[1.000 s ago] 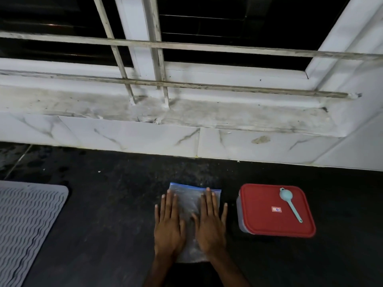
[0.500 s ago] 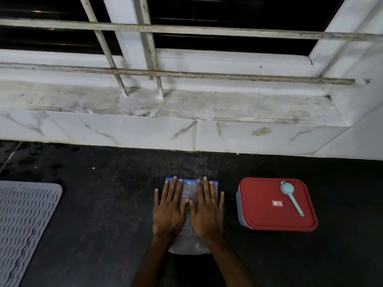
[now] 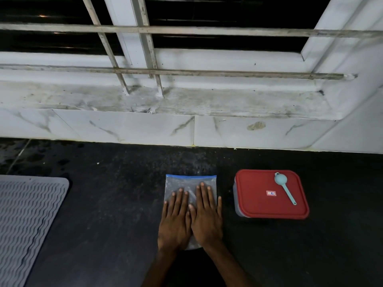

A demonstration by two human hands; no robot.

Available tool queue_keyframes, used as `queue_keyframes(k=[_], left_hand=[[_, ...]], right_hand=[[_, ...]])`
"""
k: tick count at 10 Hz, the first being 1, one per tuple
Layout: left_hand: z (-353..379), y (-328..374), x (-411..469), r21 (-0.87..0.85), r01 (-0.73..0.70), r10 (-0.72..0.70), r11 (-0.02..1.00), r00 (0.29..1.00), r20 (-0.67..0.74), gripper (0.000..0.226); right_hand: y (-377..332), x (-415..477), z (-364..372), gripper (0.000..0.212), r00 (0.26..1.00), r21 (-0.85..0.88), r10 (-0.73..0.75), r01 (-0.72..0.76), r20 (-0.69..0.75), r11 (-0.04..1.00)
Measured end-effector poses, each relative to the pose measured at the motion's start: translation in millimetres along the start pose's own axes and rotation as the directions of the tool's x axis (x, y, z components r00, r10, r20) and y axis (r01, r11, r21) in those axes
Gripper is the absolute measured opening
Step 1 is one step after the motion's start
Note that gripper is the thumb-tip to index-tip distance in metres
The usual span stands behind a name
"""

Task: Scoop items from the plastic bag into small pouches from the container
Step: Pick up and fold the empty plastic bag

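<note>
A clear plastic bag (image 3: 187, 183) with a blue zip strip along its far edge lies flat on the dark counter. My left hand (image 3: 175, 219) and my right hand (image 3: 206, 214) lie side by side on it, palms down, fingers straight, covering its near half. To the right stands a container with a red lid (image 3: 259, 200). A pale blue scoop (image 3: 284, 186) lies on that lid, bowl at the far end. No pouches are visible.
A grey ribbed mat (image 3: 27, 222) covers the counter at the left. White marbled tiles (image 3: 132, 127) and a stained window sill (image 3: 186, 100) with metal bars rise behind the counter. A white wall closes off the right side.
Both hands slid back toward me along the bag, uncovering more of its zip end, and now lie closer together. The container and scoop have stayed put.
</note>
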State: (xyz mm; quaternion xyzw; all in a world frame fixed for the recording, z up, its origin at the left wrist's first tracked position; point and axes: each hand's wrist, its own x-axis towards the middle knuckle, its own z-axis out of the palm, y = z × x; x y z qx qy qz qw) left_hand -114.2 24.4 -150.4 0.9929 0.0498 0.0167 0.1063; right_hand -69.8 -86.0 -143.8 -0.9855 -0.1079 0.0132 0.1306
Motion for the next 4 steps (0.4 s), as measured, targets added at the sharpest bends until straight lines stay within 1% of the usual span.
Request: queue_keyframes(k=[1,2,3,4], left_hand=[[0,1,1,0.003,0.007,-0.007,1.000,0.999,0.047,0.058],[-9,3,3,0.040,0.024,-0.028,0.999,0.996,0.082,0.061],[-21,3,6,0.044,0.008,-0.011,0.999,0.998,0.069,0.064],[-37,6,13,0.031,-0.009,0.011,0.999,0.998,-0.062,0.059]], right_hand=[[-1,1,0,0.063,0.999,0.006,0.018,-0.019,0.042,1.000],[-1,4,-6,0.064,0.998,-0.006,0.024,-0.023,0.064,1.000],[3,8,-18,0.064,0.997,-0.019,-0.048,0.050,0.063,0.999],[2,14,-38,0.066,0.994,0.005,-0.099,0.099,-0.036,0.995]])
